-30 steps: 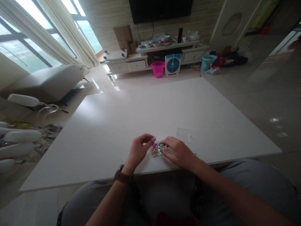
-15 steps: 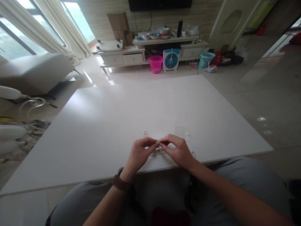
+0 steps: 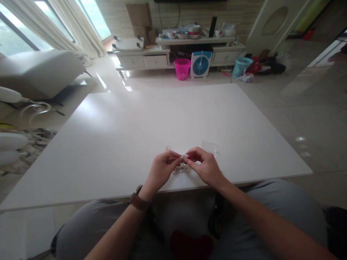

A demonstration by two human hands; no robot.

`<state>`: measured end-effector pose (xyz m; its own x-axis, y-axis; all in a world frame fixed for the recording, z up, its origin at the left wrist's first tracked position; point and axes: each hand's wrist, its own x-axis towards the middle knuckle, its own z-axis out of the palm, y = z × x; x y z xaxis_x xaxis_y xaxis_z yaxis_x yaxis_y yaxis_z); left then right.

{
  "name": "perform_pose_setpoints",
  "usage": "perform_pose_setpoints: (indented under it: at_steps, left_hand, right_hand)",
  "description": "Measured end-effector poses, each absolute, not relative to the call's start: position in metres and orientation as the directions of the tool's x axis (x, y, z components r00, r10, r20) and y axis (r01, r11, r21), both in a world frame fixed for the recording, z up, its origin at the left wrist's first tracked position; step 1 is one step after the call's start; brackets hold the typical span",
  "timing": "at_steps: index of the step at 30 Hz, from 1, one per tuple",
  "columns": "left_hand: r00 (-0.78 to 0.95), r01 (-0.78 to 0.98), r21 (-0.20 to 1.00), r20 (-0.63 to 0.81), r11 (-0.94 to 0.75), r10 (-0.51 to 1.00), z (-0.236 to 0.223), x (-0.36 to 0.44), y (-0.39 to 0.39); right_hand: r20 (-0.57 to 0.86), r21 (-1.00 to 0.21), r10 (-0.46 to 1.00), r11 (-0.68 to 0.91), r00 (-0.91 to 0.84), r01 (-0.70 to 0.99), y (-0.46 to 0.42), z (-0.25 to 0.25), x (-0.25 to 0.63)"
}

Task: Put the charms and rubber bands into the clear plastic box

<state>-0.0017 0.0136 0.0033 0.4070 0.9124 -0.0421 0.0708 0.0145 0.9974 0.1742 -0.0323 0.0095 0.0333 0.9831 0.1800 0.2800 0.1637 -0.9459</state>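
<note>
Between the fingertips of both hands is a small shiny ring (image 3: 183, 157), partly hidden by the fingers. My left hand (image 3: 162, 166), with a brown-strapped watch (image 3: 139, 200) on its wrist, pinches it from the left. From the right, my right hand (image 3: 206, 167) closes thumb and fingers on it. Under the hands a small clear case (image 3: 185, 169) with round things inside lies on the white table (image 3: 151, 122). Small thin rings (image 3: 167, 148) rest just beyond my left hand. A flat clear plastic piece (image 3: 209, 147) lies beyond my right hand.
The table's near edge runs in front of my knees. Across the room stand a pink basket (image 3: 182, 68), a blue fan (image 3: 201, 64) and a white cabinet (image 3: 132, 61) with dishes on top. A white chandelier-like fixture (image 3: 16, 141) is at left.
The right fingers have shifted and spread slightly at the ring, so more of it shows. Both hands stay together over the clear case. The whole view has tilted slightly.
</note>
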Motion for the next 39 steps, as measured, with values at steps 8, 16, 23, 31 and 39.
perform_pose_setpoints:
  at_steps: [8,16,23,31,39]
  left_hand:
    - [0.377,0.092,0.995,-0.058,0.025,0.924,0.002,-0.003,0.014]
    - [0.370,0.147,0.988,-0.005,-0.054,0.929,-0.003,-0.001,0.013]
    - [0.463,0.136,0.989,-0.019,-0.050,0.886,0.002,0.000,0.011]
    - [0.534,0.162,0.987,-0.072,-0.018,0.842,0.000,-0.003,0.012]
    - [0.549,0.301,0.934,-0.007,-0.190,0.836,0.010,-0.011,0.017]
  right_hand:
    - [0.313,-0.875,0.950,0.282,0.013,0.394,-0.033,0.005,0.175]
    - [0.439,-0.774,0.899,0.376,0.003,0.510,-0.036,0.005,0.175]
    - [0.401,-0.772,0.916,0.347,-0.016,0.533,-0.035,0.009,0.174]
    - [0.285,-0.839,0.958,0.245,0.009,0.486,-0.034,0.008,0.174]
    - [0.193,-0.850,0.981,0.159,0.016,0.502,-0.029,0.003,0.179]
